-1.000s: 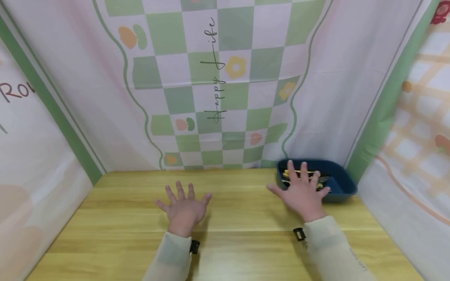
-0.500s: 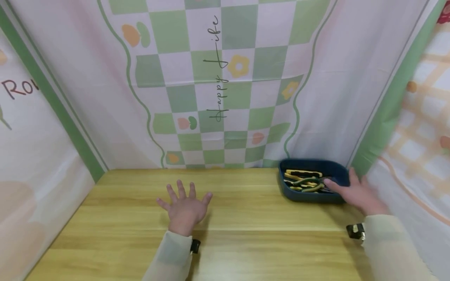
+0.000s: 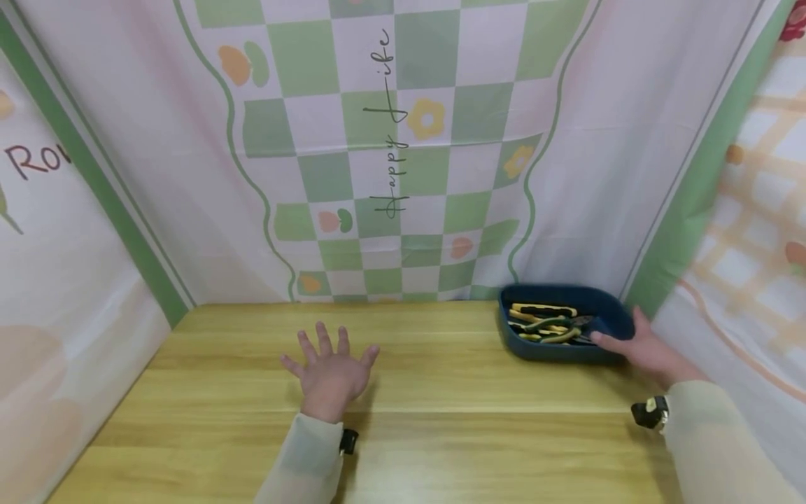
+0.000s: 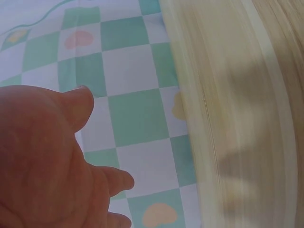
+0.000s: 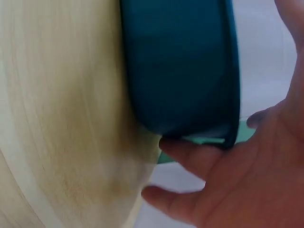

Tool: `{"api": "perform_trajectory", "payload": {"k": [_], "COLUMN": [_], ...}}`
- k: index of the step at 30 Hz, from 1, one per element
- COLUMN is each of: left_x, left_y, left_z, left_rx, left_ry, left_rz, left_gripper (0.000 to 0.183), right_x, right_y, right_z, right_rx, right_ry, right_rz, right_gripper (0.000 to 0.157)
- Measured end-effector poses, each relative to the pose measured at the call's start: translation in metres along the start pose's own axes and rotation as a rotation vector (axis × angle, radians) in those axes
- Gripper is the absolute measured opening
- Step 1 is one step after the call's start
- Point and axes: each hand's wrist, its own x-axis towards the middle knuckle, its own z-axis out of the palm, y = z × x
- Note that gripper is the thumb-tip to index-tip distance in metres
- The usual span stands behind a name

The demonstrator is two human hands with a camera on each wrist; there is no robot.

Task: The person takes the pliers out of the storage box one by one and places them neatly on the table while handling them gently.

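My right hand [image 3: 651,353] is at the right end of a dark blue plastic bin [image 3: 548,351]. Its thumb reaches over the front right rim; its other fingers extend along the outer end. In the right wrist view, a finger [image 5: 190,154] touches or nearly touches the end wall of the bin [image 5: 180,71], and the thumb stands apart. Inside lie pliers [image 3: 560,337] with green and yellow handles and black-and-yellow tools [image 3: 544,311] of unclear kind. My left hand [image 3: 334,378] is held over the table's left half, fingers spread, holding nothing.
The wooden table [image 3: 415,378] meets a green-and-white checked curtain [image 3: 378,175] along its back edge. Cloth side walls [image 3: 743,315] flank the table. The bin stands in the back right corner, near the curtain. Each wrist wears a small black camera [image 3: 648,413].
My right hand has moved right, from in front of the bin to its right end, uncovering the tools inside. The left hand stays in place, fingers spread.
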Motion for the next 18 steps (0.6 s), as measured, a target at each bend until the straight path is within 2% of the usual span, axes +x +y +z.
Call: {"api": "perform_trajectory", "payload": {"k": [3, 9, 18], "left_x": [0.000, 0.002, 0.005], "left_y": [-0.001, -0.002, -0.004], "left_z": [-0.001, 0.001, 0.005], "left_rx": [0.005, -0.013, -0.031], "left_ry": [-0.005, -0.007, -0.014], "left_rz": [0.002, 0.002, 0.003], "left_gripper": [0.084, 0.084, 0.085], "right_x": [0.005, 0.000, 0.008], "right_y": [0.006, 0.007, 0.007], "right_z": [-0.004, -0.013, -0.014], "right_rx": [0.006, -0.071, -0.049], "right_ry": [0.002, -0.050, -0.095], "right_rz": [0.012, 0.046, -0.040], "right_gripper": [0.115, 0.107, 0.112]}}
